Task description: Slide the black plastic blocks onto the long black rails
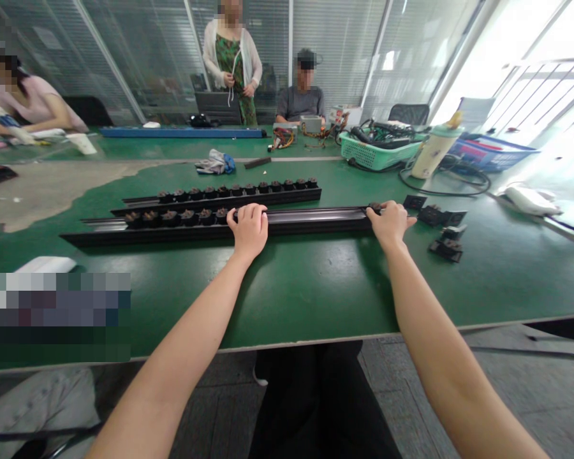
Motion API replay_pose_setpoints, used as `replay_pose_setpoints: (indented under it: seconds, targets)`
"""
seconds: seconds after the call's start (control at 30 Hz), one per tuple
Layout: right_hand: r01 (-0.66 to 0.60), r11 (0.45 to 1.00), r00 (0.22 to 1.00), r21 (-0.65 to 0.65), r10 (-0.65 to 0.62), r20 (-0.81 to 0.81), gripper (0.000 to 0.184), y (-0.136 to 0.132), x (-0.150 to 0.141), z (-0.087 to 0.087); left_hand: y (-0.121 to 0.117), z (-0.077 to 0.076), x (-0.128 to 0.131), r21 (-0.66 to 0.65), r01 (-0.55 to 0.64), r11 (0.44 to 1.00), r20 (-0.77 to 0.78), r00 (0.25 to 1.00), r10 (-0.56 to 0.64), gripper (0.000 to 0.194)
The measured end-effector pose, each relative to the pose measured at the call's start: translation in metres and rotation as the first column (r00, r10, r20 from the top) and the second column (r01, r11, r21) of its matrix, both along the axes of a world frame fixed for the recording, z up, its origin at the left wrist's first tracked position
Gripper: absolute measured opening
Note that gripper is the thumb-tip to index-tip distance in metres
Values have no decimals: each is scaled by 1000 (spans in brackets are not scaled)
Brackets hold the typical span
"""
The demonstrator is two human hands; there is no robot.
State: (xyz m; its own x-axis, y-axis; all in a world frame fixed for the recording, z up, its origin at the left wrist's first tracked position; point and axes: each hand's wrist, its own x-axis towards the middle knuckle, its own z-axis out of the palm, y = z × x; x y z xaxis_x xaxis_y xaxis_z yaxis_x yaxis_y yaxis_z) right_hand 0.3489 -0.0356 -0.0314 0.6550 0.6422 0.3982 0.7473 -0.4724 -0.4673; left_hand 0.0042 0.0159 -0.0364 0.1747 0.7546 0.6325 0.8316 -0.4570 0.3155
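Note:
A long black metal channel lies across the table, with a row of black socket modules filling part of its left half. My left hand is closed over the channel beside the last visible module of that row. At the channel's right end, the fingers of my right hand are closed on a black socket module, mostly covered by the hand. Just behind lies a second black channel, carrying its own row of modules. Several loose socket modules sit right of my right hand.
A green basket of cables stands at the back right, near a cream cylinder and a blue basket. Grey gloves and a long blue bar lie farther back. Several other people are around the table.

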Motion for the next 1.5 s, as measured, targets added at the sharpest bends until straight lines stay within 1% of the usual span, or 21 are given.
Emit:
replay_pose_setpoints:
  seconds: [0.13,0.87,1.17,1.5]
  targets:
    - [-1,1000,999,-13,2,41,32,-1,-2,0,0,0,0,3,2,1000,3,1000,-2,31]
    - [-10,999,999,-35,11,32,29,-3,-8,4,-2,3,0,-23,-6,1000,-9,1000,5,33]
    - [29,999,999,-41,-28,21,32,-1,2,1,-2,2,0,-21,-7,1000,-10,1000,7,33]
    - [61,998,998,-7,-61,3,32,-3,2,1,-1,1,-2,-18,-3,1000,-12,1000,3,32]
